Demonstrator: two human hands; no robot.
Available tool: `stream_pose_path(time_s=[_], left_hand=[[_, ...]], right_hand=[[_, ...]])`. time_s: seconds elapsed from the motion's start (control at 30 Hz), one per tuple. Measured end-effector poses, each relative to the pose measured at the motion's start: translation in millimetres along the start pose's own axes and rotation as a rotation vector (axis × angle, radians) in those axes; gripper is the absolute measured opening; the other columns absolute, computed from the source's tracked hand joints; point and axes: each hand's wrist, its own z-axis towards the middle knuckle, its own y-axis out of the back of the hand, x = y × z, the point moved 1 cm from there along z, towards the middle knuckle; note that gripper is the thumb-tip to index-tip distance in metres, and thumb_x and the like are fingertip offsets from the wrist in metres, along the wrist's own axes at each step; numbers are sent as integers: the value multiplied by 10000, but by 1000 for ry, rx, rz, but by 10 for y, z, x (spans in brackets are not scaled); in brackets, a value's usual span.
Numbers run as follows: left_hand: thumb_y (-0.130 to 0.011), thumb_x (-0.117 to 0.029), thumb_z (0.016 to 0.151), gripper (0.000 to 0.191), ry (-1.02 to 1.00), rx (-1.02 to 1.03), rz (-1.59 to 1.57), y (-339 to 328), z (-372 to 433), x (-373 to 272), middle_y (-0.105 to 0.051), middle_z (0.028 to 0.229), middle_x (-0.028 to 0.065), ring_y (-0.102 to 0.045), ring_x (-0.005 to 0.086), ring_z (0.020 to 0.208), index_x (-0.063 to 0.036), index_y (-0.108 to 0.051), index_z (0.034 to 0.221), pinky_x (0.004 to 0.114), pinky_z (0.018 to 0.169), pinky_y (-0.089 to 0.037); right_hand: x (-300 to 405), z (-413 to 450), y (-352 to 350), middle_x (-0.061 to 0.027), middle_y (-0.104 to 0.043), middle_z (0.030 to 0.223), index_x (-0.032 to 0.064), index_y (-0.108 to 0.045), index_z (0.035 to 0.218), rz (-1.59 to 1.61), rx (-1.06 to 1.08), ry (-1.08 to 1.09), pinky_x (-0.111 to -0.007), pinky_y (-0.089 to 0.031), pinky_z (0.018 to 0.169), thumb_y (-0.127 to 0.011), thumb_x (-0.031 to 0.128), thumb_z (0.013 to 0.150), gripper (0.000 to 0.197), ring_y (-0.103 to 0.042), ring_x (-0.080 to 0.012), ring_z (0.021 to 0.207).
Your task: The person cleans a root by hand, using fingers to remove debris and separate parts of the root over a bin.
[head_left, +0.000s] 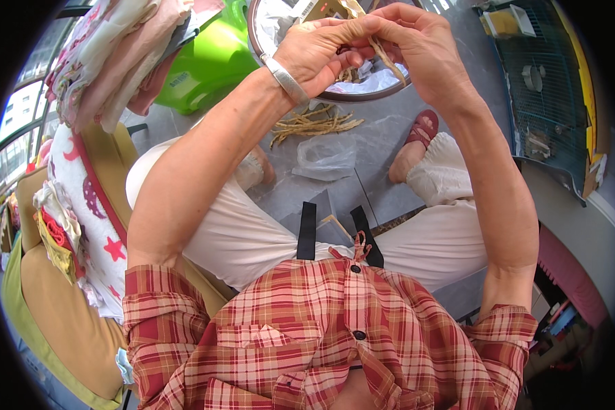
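Note:
My left hand (320,51), with a silver bangle at the wrist, meets my right hand (423,48) at the top of the view. Between them, pinched in the fingertips of both, is a long, dry, tan bean pod (389,64); its lower end hangs below my right fingers. Both hands are above a round container with a brown rim (369,96) and a white plastic liner (359,87). Broken pod pieces (349,75) lie inside, partly hidden by my hands. A loose bundle of similar dry pods (318,124) rests on the floor in front of the container.
A crumpled clear plastic bag (326,156) lies on the grey tile floor between my feet. To the left are a bright green plastic tub (205,66), hanging clothes (118,56) and a tan chair (66,302). At right stands a wire cage (538,87).

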Motion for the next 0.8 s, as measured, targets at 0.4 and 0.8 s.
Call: stream_pose_path(time_s=[0.4,0.8], left_hand=[[-613,-115,812,177,14,136,28,-73,-49,-83,-618,792,86,-572,121,670,39,-599,897,190,533,-464],[-598,-208,830,229,-20,56,-4,-17,17,34,-612,770,68,-571,124,663,4,-608,916,209,535,-454]], right_hand=[[-145,65,151,-9,-567,639,42,-581,762,93,55,-30,-169,-391,454,-541,90,845,104,-493,-55,507],[-70,5,45,-25,-590,643,-13,-605,779,-136,-108,141,-192,-428,472,-526,28,824,100,-523,-65,523]])
